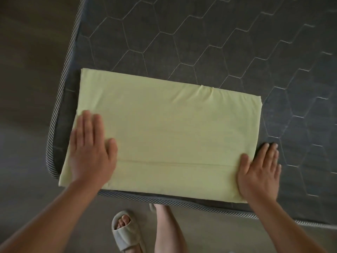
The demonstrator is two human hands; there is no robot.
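Note:
A pale yellow cloth [164,128], folded into a flat rectangle, lies on the near left corner of a dark grey mattress [218,42] quilted in hexagons. My left hand [91,150] presses flat on the cloth's left part, fingers straight and together. My right hand [259,170] lies flat on the cloth's near right corner, with its fingertips reaching past the edge onto the mattress. A seam or fold line runs across the cloth between my two hands.
The mattress has a striped piped edge [60,99] along its left and near sides. Dark floor [27,70] lies to the left. Below the near edge I see my leg [167,230] and a grey slipper [124,232] on my foot.

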